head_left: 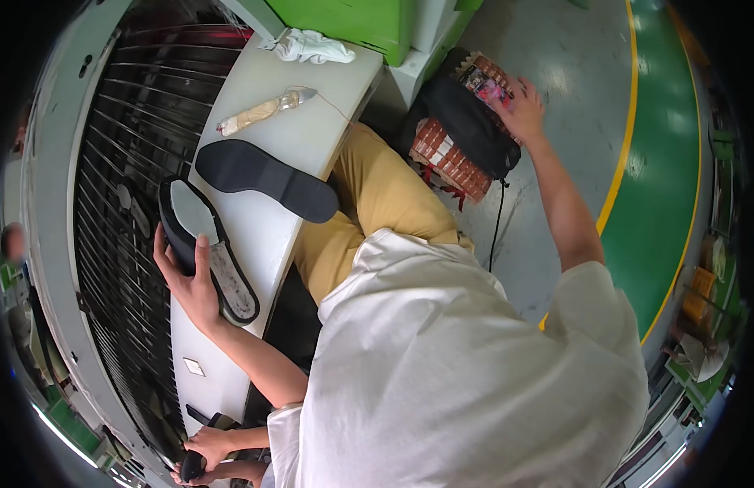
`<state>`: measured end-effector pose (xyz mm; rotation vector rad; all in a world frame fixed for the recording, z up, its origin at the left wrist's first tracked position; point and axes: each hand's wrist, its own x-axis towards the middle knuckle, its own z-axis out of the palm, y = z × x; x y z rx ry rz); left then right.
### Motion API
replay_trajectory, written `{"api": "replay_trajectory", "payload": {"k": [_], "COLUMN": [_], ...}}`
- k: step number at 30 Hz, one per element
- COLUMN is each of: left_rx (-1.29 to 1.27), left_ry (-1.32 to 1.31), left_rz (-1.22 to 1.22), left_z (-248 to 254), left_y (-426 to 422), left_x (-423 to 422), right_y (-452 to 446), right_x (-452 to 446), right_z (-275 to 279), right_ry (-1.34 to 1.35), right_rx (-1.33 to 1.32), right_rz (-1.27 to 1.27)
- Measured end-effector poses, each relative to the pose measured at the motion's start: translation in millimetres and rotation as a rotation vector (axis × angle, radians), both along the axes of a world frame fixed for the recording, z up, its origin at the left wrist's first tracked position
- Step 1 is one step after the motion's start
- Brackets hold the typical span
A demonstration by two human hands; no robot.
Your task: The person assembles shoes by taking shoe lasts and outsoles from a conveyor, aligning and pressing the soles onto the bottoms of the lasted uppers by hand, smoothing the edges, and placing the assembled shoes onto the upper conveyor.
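My left hand [185, 281] grips a thick black shoe part [235, 281] at its side, the thumb lying over its face. That face has a smooth pale pad at one end and a rough whitish strip at the other. Beside it on the white worktop lies a flat black shoe sole [263, 175], one end over the edge near my leg. My right hand [519, 110] reaches far out, fingers spread, over a small flat thing with a bright pink picture [492, 85], perhaps a phone. This rests on a red-brown woven seat or basket [446, 154], beside a black bag [466, 130].
A conveyor of metal rods [124, 244] runs along the left, with dark pieces on it. A wrapped tool [259, 112] and white cloth [316, 47] lie on the worktop [222, 374]. A co-worker's hands [210, 447] hold a dark piece below. A cable [497, 228] trails on the floor.
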<state>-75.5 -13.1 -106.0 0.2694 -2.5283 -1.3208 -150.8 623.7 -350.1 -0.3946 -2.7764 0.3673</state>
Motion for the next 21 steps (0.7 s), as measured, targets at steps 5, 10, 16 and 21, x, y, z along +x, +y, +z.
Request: {"api": "replay_trajectory", "payload": {"k": [5, 10, 16, 21], "left_rx": [0.003, -0.013, 0.045, -0.075], "left_ry": [-0.025, -0.018, 0.037, 0.225], "left_rz": [0.036, 0.039, -0.008, 0.1], "left_z": [-1.3, -3.0, -14.6, -10.6], "left_y": [-1.6, -5.7, -29.6, -41.0], "left_x": [-0.3, -1.1, 1.1, 7.9], "right_y": [-64.2, -224.7, -344.6, -382.9], "right_x": [0.2, 38.0, 28.5, 12.7], "right_z": [64.8, 178.1, 208.9, 207.0], "right_ry": [0.346, 0.206, 0.099, -0.046], "right_rx": [-0.437, -0.697, -0.282, -0.119], "right_rz": [0.045, 0.606, 0.896, 0.87]}}
